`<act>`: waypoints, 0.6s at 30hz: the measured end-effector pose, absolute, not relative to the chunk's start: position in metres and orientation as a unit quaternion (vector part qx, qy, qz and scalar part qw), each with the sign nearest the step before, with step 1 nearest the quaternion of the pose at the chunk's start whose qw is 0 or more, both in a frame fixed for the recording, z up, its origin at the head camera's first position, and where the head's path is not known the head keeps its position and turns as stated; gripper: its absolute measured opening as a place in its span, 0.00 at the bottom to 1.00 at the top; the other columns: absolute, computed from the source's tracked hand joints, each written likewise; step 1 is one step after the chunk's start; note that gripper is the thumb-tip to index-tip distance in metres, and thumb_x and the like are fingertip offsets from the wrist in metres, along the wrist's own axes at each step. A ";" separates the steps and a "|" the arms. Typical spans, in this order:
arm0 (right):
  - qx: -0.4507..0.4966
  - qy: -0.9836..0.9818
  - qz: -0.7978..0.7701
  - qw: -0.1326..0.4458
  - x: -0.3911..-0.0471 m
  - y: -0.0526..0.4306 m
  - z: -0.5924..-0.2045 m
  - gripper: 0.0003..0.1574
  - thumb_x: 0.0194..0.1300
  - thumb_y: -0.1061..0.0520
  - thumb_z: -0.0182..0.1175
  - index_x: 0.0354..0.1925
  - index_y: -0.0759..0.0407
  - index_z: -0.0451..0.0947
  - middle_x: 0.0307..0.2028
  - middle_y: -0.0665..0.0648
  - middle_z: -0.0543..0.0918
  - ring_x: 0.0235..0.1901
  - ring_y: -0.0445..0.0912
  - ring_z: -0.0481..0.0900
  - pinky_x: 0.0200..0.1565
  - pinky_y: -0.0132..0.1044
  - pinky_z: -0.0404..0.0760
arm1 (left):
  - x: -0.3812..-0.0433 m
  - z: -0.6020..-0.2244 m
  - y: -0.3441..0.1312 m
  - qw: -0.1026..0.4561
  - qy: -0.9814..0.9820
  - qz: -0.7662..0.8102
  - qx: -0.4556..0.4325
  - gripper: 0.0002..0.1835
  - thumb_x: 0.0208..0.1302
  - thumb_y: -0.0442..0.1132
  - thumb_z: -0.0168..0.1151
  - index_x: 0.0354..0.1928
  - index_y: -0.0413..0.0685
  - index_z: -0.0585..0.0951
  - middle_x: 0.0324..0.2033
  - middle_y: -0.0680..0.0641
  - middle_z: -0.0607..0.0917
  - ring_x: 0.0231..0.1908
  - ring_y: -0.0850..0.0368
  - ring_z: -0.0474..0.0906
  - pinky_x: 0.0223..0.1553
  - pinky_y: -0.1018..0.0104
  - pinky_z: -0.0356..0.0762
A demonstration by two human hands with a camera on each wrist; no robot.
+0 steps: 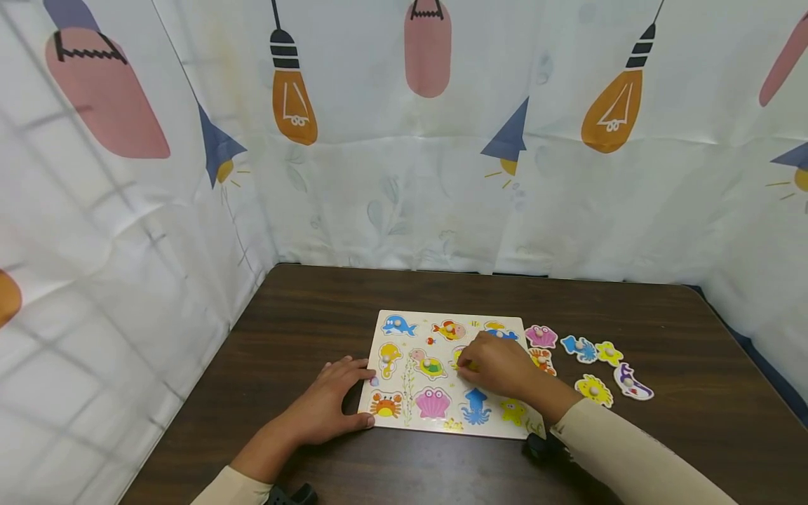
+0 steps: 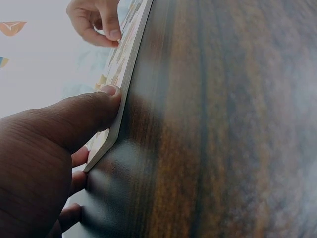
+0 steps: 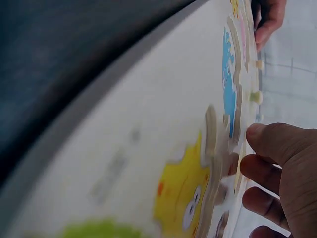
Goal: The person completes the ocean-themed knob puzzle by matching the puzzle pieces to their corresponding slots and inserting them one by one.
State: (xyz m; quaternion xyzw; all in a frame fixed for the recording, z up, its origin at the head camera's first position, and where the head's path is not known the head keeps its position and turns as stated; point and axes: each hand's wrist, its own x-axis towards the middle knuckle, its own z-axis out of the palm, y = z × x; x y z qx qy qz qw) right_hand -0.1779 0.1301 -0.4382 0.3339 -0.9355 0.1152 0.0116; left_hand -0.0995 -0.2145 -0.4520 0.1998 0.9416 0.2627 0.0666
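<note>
The wooden puzzle board point(image 1: 454, 386) lay flat on the counter point(image 1: 315, 308). The left hand point(image 1: 325, 403) rested at its near left corner, thumb on the near edge, its grip spread wide. The right hand point(image 1: 501, 365) was over the board's right half, its grip drawn nearly closed; whether it pinched anything could not be told. A turtle piece point(image 1: 431, 367) sat to its left. Beyond the right edge lay a pink shell piece point(image 1: 541, 337), a blue octopus piece point(image 1: 579, 348) and a yellow starfish piece point(image 1: 609, 353).
</note>
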 end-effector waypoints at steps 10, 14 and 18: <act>0.313 -0.940 0.130 0.024 -0.173 0.159 -0.435 0.05 0.61 0.48 0.75 0.37 0.42 0.91 0.33 0.37 0.82 0.37 0.36 0.73 0.31 0.31 0.76 | -0.100 -0.450 -0.215 0.068 0.942 0.262 0.198 0.40 0.57 0.59 0.75 0.69 0.52 0.75 0.71 0.45 0.70 0.75 0.36 0.55 0.73 0.33 0.45; 0.300 -0.945 0.129 0.021 -0.171 0.169 -0.435 0.06 0.61 0.46 0.75 0.38 0.42 0.91 0.34 0.36 0.82 0.38 0.37 0.73 0.34 0.32 0.78 | -0.100 -0.451 -0.215 0.067 0.942 0.261 0.200 0.40 0.57 0.59 0.75 0.69 0.52 0.75 0.71 0.46 0.70 0.75 0.37 0.55 0.73 0.33 0.45; 0.280 -0.952 0.119 0.016 -0.171 0.179 -0.435 0.08 0.60 0.46 0.75 0.39 0.42 0.91 0.35 0.37 0.84 0.40 0.38 0.76 0.36 0.34 0.79 | -0.100 -0.452 -0.215 0.065 0.943 0.259 0.200 0.40 0.57 0.59 0.75 0.69 0.52 0.75 0.71 0.46 0.70 0.75 0.37 0.55 0.73 0.34 0.45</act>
